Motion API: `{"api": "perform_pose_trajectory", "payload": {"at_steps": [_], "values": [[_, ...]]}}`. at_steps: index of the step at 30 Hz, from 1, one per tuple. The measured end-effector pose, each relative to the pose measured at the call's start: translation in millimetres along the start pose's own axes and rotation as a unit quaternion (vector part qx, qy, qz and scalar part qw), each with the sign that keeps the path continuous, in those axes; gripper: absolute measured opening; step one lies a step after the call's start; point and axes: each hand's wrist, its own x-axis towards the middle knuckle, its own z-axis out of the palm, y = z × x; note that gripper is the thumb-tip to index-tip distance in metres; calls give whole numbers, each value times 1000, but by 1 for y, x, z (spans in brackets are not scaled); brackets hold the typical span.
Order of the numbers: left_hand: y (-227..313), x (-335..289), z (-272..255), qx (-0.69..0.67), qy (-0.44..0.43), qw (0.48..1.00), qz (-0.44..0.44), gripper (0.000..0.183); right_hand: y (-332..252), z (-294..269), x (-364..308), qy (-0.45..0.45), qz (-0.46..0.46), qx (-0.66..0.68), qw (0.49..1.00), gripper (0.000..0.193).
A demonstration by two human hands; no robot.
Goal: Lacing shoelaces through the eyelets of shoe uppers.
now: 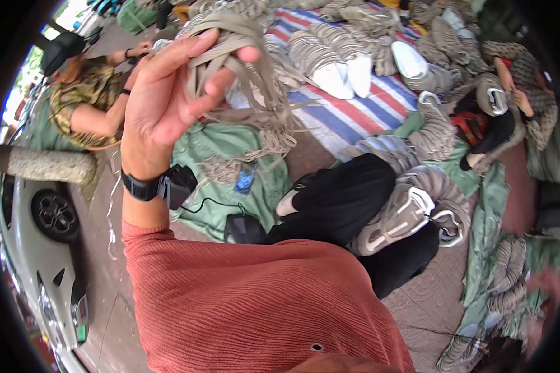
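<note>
My left hand (162,93) is raised at the upper left, with a loose bundle of beige flat shoelaces (230,31) caught among its fingers. Tangled ends of the bundle dangle to the right of the wrist, which wears a black strap and a small dark device (179,185). A blurred reddish shape at the far right edge looks like my right hand (544,289); its fingers are smeared. On my black-trousered lap rests a beige shoe upper with white trim (397,221), beside a stack of nested beige uppers (442,193).
A green cloth (193,149) before me carries loose laces (221,171), a blue packet (244,180) and a black cabled box (244,229). Beyond lies a striped sheet (354,121) with stacked shoe uppers (320,53). People sit at left (90,93) and right (529,81); a car (40,248) stands left.
</note>
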Motion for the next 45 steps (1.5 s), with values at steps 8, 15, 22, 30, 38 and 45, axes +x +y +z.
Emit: {"api": "perform_pose_trajectory", "payload": {"at_steps": [8, 15, 22, 30, 38, 45], "values": [[-76, 34, 123, 104, -182, 974, 84, 41, 15, 190, 129, -59, -237, 178, 953, 52], [-167, 86, 19, 315, -256, 911, 69, 55, 37, 126, 49, -36, 18, 551, 833, 35], [-336, -1, -15, 529, -454, 712, -88, 33, 75, 95, -81, 352, -84, -295, 884, 18], [-197, -29, -168, 754, -78, 651, 27, 34, 132, 64, -118, 437, -33, -294, 850, 41], [-51, -112, -319, 854, 259, 430, -139, 33, 113, 65, -47, 519, 66, 30, 852, 48], [-7, -193, -400, 796, 428, 261, -340, 31, 125, 55, -45, 458, 124, -37, 880, 63]]}}
